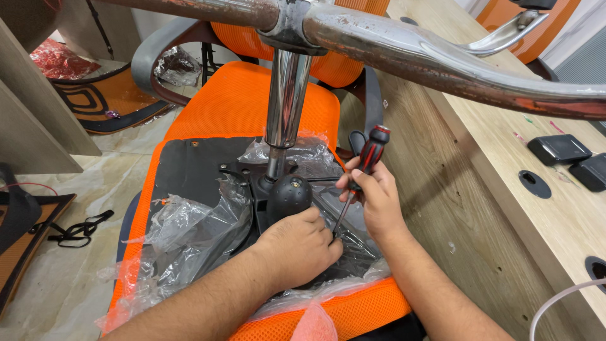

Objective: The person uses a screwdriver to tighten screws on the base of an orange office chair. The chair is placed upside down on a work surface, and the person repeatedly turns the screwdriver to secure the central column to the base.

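An upturned orange office chair seat [252, 107] lies with its black underside [189, 170] facing up, and everything here sits around the black tilt mechanism [284, 196] bolted to the middle of that underside. A chrome gas-lift column [285, 95] rises from the mechanism to the worn chrome star base [404, 50], whose arms spread above it across the top of the view.

The right hand [372, 196] is just to the right of the mechanism, its grip wrapped closed around the red-and-black handle of a screwdriver [369, 155]. The handle tilts up and away from the mechanism, while the thin shaft runs down and to the left, its tip reaching the plate at the near right corner of the mechanism.

The left hand [300, 246] rests on the near side of the mechanism, knuckles up, fingers curled down right beside the screwdriver tip. Whether that grip has hold of anything I cannot tell, since the fingertips are hidden under the hand.

Crumpled clear plastic wrap [189, 233] lies loose over the underside to the left of the mechanism and bunches along its near edge. To the right of the mechanism stands a light wooden table [505, 113], its side panel just beside the seat, with two dark flat boxes [558, 148] on top. To the left of the mechanism, past the seat edge, is a pale marble floor [69, 189] with a black strap [82, 230] lying on it.
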